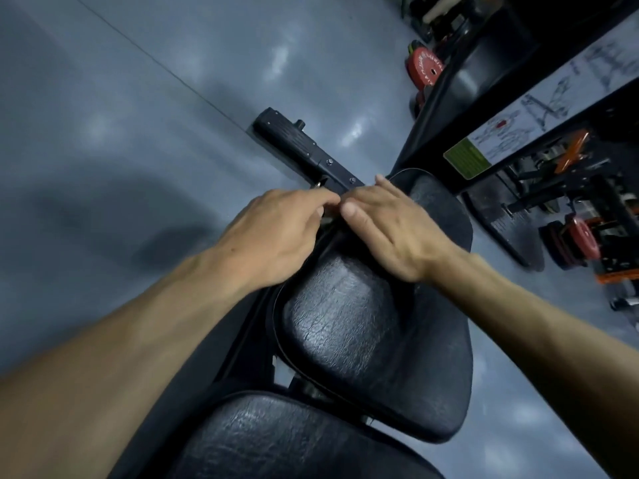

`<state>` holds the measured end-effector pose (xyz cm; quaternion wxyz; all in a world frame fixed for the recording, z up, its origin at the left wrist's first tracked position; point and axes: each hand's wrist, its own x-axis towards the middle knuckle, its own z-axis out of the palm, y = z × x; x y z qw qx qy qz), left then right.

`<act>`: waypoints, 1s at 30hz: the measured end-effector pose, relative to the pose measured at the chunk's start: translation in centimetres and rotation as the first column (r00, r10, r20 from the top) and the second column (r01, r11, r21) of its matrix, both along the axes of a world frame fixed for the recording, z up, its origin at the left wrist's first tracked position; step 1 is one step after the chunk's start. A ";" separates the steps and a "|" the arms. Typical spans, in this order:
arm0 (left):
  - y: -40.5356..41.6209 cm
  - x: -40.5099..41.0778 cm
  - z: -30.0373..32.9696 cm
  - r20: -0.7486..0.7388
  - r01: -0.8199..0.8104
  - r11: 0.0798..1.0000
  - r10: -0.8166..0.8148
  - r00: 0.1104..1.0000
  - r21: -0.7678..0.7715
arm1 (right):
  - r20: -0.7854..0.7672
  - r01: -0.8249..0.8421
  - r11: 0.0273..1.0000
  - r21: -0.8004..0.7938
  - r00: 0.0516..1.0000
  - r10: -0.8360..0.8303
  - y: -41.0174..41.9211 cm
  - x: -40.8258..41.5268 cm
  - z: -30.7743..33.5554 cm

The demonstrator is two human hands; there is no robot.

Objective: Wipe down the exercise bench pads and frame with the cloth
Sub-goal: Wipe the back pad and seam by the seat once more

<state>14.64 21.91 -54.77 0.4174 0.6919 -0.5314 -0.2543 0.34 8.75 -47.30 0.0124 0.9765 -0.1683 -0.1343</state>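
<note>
Black cracked vinyl covers the bench seat pad (373, 340), where both our hands meet at its far end. Our right hand (390, 229) lies flat, fingers straight, on the pad; our left hand (276, 233) curls at the edge beside the frame (301, 143). We cannot tell whether it holds the cloth.

- grey floor (121, 150): open on the left of the bench, nothing standing on it.
- black foot bar (294, 140): juts across the floor past the seat pad (363, 323).
- dark machine frame (466, 98): close on the right.
- red weight plates (424, 68): crowd the far right corner.
</note>
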 end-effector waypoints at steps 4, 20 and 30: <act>-0.9 -1.1 -0.7 0.015 0.045 0.998 -0.045 0.999 -0.054 | 0.053 0.157 0.986 -0.060 0.987 -0.154 -4.5 -0.2 0.6; -1.7 -4.7 0.5 0.106 0.152 0.975 -0.135 0.985 -0.164 | 0.309 0.392 0.916 0.083 0.864 -0.398 -2.4 -5.1 -0.7; -0.7 -7.1 0.6 0.513 0.317 0.944 -0.229 0.828 -0.090 | 0.404 0.595 0.785 0.173 0.684 -0.607 13.7 -15.7 -4.7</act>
